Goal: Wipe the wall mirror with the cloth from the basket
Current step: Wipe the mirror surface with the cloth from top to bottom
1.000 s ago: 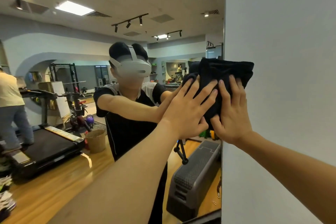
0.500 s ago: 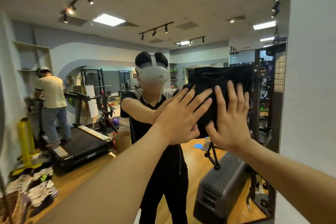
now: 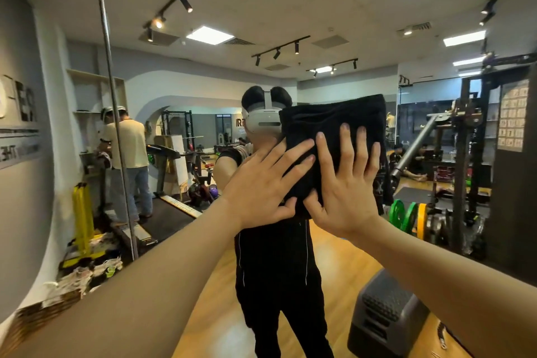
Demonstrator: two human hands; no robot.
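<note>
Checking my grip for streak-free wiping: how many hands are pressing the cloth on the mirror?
2. The left hand lies flat on the black cloth at its lower left; the right hand lies flat beside it, lower right.

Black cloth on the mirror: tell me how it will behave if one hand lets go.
The black cloth looks soft and folded, so probably floppy and light. Both the left hand and right hand press it flat; released, that side would likely sag or unfold.

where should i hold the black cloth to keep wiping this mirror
Hold the black cloth by its lower half, from the front, palms flat. It is a folded pad lying flat on the mirror, so the left hand and right hand can press it there.
</note>
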